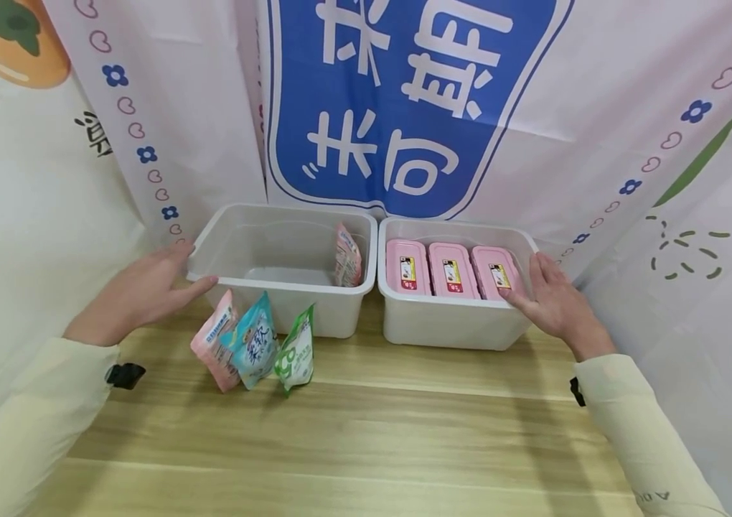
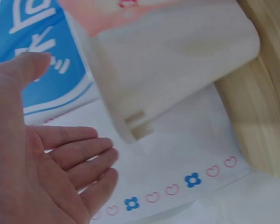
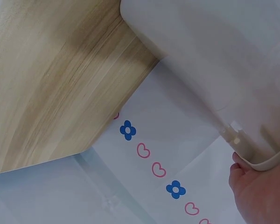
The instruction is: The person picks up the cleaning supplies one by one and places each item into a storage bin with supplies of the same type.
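Head view: the left hand (image 1: 153,286) and right hand (image 1: 556,305), thumbs spread from extended fingers, touch outer ends of the left bin (image 1: 282,286) and right bin (image 1: 453,323), abreast at the table's (image 1: 372,438) far side. Aligning seems in hand, calling for even pressure. Left wrist: pink pouch (image 2: 114,14) cut off. Right wrist: fingers mostly hidden.

Left arm (image 1: 13,438) and right arm (image 1: 657,452) are both angling forward in the head view, pale sleeves (image 1: 624,402) ending right by the wrists (image 1: 90,329). Left hand (image 1: 146,293) is kinda hanging loose, palm (image 2: 51,186) showing, fingers (image 2: 67,136) running nearly straight, thumb (image 2: 35,66) sticking out well apart from them. Right hand (image 1: 553,301) is sitting opposite, its thumb pointing inward, fingertips (image 3: 236,175) bending; most of it's hiding from the right wrist view.
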The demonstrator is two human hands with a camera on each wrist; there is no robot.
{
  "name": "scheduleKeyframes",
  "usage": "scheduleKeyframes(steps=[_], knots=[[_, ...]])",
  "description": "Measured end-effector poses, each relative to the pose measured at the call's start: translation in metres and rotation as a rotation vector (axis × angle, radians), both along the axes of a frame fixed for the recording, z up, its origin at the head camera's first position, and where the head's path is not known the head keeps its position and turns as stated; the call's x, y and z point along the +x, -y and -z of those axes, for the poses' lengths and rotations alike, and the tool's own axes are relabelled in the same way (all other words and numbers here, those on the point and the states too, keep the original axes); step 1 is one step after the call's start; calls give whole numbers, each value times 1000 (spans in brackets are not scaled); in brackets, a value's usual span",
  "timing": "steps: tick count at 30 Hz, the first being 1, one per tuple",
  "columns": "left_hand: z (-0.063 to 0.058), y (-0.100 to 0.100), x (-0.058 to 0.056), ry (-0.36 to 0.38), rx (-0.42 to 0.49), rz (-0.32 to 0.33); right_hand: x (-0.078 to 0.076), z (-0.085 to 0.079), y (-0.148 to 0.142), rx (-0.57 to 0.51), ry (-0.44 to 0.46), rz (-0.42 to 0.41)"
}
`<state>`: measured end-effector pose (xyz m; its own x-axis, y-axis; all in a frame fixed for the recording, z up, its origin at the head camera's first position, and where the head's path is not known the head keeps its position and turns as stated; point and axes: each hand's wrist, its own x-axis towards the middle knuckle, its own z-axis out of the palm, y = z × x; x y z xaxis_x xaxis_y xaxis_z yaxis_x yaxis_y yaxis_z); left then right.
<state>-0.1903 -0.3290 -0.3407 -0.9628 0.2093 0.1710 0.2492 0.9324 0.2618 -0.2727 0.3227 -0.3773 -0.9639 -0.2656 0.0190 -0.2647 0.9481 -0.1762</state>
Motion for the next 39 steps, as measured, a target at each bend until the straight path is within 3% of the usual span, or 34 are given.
scheduleKeyframes(steps=[9,14,21,29,33,39], knots=[[-6,-10,30,-63,-32,8,1,-3,0,-7,-13,-2],[-3,-14,43,-69,77,32,2,-3,-1,-5,-6,-3],[4,-21,59,21,171,24,3,0,-1,-8,-4,1],[17,-27,69,119,294,10,3,3,-1,-28,-1,6],[24,-31,72,111,320,5,3,3,-1,-33,-1,5],[30,-37,73,102,298,-69,1,3,0,-23,-6,5]])
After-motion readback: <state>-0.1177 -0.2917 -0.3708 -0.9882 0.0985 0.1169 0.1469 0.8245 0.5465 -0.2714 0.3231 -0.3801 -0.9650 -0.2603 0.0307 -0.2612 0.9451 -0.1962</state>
